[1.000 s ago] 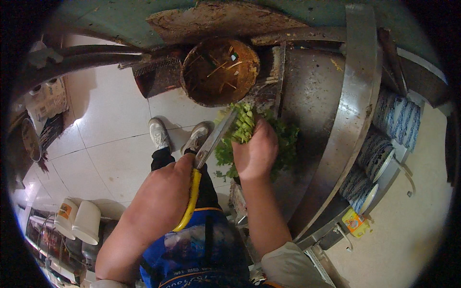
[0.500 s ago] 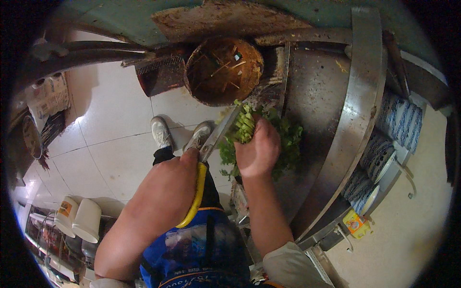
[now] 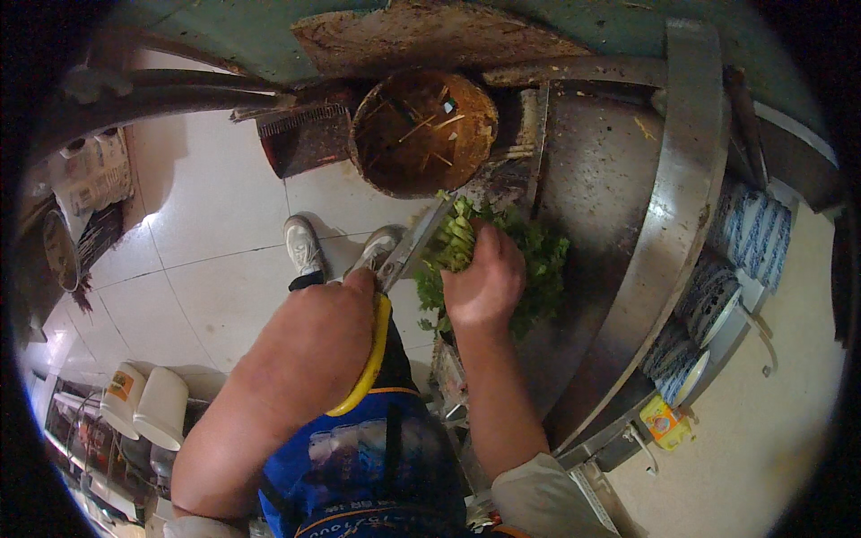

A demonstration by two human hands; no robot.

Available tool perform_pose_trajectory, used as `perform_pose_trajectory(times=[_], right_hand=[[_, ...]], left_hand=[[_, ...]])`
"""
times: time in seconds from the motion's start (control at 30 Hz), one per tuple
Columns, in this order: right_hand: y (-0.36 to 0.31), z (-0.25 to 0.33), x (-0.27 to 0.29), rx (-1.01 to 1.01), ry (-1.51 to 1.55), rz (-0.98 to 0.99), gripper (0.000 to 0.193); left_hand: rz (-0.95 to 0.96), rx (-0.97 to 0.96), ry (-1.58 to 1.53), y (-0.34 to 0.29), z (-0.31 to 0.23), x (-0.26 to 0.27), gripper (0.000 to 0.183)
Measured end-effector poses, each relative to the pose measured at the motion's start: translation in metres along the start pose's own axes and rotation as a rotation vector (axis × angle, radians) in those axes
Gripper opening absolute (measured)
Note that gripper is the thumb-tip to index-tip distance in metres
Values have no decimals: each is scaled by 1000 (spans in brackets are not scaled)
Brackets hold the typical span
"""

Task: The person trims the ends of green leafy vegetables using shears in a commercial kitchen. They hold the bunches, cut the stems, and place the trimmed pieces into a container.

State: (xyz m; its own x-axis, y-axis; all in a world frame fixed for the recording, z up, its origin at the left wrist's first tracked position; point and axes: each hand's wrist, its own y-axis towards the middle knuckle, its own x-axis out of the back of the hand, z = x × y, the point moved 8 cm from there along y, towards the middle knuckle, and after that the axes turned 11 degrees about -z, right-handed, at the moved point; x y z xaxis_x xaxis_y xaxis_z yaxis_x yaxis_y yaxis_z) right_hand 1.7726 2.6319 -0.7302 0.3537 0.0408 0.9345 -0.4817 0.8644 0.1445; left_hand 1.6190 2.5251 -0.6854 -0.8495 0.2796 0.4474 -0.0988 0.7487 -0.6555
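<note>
My left hand (image 3: 327,336) is closed around scissors (image 3: 365,381) with yellow handles; their long metal blades point up and to the right. The blades lie against the cut ends of a bunch of leafy greens (image 3: 457,238). That bunch is gripped in my right hand (image 3: 489,273), its pale green stems packed together toward the blades and its dark leaves hanging out to the right. Just beyond the stem ends stands a round, brown-stained bin (image 3: 377,157) with thin sticks and scraps inside. The fingers of my left hand are mostly hidden behind its back.
A dark dustpan (image 3: 305,143) lies left of the bin. To the right runs a steel counter edge (image 3: 677,188), with stacks of blue-patterned dishes (image 3: 753,233) and a yellow packet (image 3: 665,423) beyond. White tubs (image 3: 161,408) are at lower left. My shoes (image 3: 303,244) show on the tiled floor.
The view has shifted slightly, moving the bin and counter a little to the right in the picture. Both hands keep their holds, with the blades still at the stem ends.
</note>
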Motion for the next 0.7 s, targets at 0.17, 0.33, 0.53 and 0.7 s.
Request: perform_pose_trajectory(times=[0.17,0.33,0.53,0.7], right_hand=[[-1,-5,-4,-33,-14,48,59],[1,-6,-3,-25,-19,45,59],[4,-12,-4,-64,-7,88,58],[4,-23,-6,-188,-18,128,58]], left_hand=[[38,29,37,0,4,-2,36],[34,34,-2,1,6,-4,37],[-113,102,-96,-2,15,2,42],[-147,149,-73,-16,21,8,48]])
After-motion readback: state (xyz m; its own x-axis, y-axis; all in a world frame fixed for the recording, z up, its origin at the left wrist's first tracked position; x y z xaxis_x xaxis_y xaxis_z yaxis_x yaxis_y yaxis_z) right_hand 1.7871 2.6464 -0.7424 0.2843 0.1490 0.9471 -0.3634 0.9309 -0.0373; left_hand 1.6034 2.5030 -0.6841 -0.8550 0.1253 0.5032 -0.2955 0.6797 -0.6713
